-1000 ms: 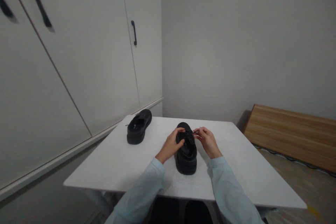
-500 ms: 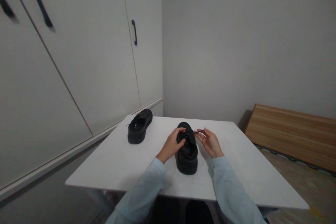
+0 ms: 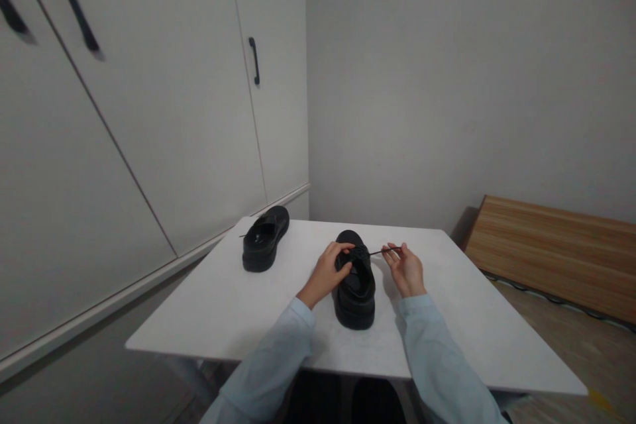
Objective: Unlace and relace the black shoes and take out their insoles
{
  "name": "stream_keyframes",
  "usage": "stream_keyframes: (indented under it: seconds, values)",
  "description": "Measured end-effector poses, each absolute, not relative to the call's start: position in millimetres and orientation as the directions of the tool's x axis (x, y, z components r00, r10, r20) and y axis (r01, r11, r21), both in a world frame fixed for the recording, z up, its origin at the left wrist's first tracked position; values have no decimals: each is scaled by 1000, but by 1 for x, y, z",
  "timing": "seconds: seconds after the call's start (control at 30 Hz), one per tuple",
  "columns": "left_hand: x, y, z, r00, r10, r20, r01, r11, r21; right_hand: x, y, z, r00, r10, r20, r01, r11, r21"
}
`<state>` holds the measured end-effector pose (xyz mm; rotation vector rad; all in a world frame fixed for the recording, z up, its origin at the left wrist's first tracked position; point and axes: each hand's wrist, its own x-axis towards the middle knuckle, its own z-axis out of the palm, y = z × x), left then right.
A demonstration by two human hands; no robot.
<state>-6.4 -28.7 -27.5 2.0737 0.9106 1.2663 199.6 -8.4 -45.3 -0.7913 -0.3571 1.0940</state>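
Observation:
A black lace-up shoe stands upright on the white table in front of me, its heel towards me. My left hand grips its left side near the lacing, thumb at the opening and fingers over the upper. To the right of the shoe, my right hand pinches a dark shoelace between thumb and forefinger, other fingers loosely spread. The lace runs taut from the lacing to those fingertips. Further left and back sits a second black shoe, apart from both hands, with a thin lace end sticking out at its left.
The white table has its near edge just before my body. White cabinets with dark handles line the left, and a grey wall is behind. A wood-grain board leans at the right, beyond the table.
My right hand has moved to the right, drawing the lace further out from the shoe. My left hand and both shoes have stayed nearly in place.

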Motion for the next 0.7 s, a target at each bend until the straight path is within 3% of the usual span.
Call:
stream_keyframes:
  seconds: [0.2, 0.53, 0.7]
  values:
    - [-6, -31, -24, 329, 782, 529, 312, -619, 721, 192, -17, -31, 543, 829, 137, -428, 413, -804]
    - [-4, -31, -29, 258, 789, 558, 338, -615, 713, 193, -15, -33, 539, 822, 183, -245, 361, -900]
    - [-3, -27, -34, 220, 816, 535, 308, -578, 755, 194, -14, -36, 530, 789, 311, -1, 367, -930]
